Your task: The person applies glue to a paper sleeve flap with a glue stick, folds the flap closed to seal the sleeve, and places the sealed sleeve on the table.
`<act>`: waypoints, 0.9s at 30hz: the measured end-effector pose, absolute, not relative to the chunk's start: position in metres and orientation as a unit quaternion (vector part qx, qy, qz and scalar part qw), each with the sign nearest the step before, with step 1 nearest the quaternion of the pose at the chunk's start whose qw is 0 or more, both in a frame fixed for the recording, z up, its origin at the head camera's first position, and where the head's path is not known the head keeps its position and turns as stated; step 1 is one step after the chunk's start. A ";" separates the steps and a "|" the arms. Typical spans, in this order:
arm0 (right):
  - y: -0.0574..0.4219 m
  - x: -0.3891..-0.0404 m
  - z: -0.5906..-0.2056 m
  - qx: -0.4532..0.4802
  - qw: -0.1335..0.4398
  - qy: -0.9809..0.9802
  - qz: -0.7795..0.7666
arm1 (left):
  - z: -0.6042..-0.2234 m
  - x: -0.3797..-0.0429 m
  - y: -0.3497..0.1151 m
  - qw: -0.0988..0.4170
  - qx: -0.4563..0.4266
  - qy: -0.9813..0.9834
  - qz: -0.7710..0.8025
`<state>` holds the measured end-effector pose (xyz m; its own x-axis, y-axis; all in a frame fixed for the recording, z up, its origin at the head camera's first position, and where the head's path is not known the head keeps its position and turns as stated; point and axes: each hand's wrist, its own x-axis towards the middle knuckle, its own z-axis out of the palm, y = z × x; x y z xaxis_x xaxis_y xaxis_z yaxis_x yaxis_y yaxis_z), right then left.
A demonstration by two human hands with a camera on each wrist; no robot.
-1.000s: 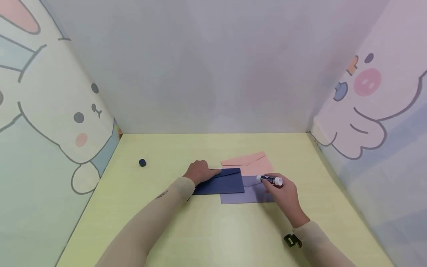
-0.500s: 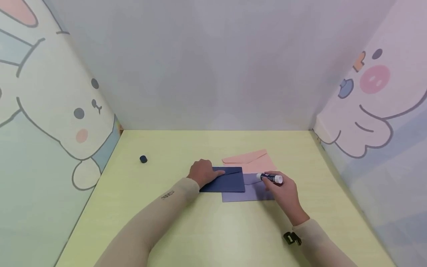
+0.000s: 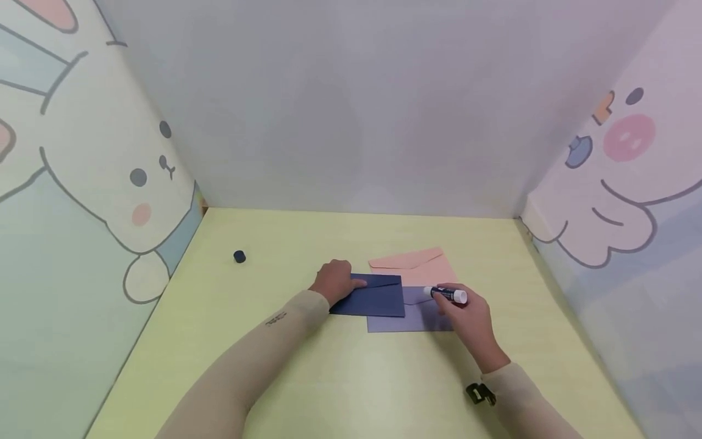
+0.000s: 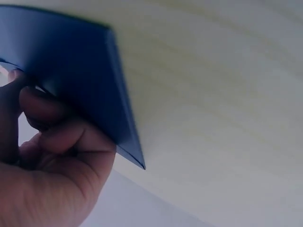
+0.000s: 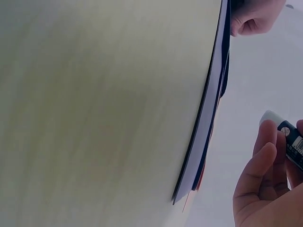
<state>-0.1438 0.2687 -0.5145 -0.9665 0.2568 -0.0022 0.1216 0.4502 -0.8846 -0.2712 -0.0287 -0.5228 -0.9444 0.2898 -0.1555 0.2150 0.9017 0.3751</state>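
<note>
At the middle of the table, my left hand (image 3: 334, 285) grips the left part of a dark blue envelope (image 3: 378, 302), thumb on top by the flap. Curled fingers at the envelope's edge (image 4: 85, 71) show in the left wrist view. My right hand (image 3: 468, 317) holds a glue stick (image 3: 450, 295) between thumb and fingers, its white end to the right. The stick is above a purple envelope (image 3: 403, 323), which lies partly under the blue one. Behind them lies a pink envelope (image 3: 422, 268), its front part covered.
A small dark cap (image 3: 239, 256) lies at the back left of the pale yellow table (image 3: 307, 378). Walls with cartoon animals stand left and right, and a plain grey wall (image 3: 351, 122) closes the back.
The left hand has shifted slightly to the right on the blue envelope. The right hand and glue stick stay nearly still, while the head view has tilted a little.
</note>
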 end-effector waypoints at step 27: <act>0.274 -0.146 -0.513 -0.107 0.076 -0.854 0.504 | -0.515 -0.272 -0.032 0.137 0.148 0.963 0.176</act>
<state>-0.1465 0.2738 -0.5135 -0.9655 0.2596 0.0213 0.1069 0.4695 -0.8764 -0.2716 -0.0318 -0.5150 -0.9183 0.3342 -0.2121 0.2376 0.8940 0.3799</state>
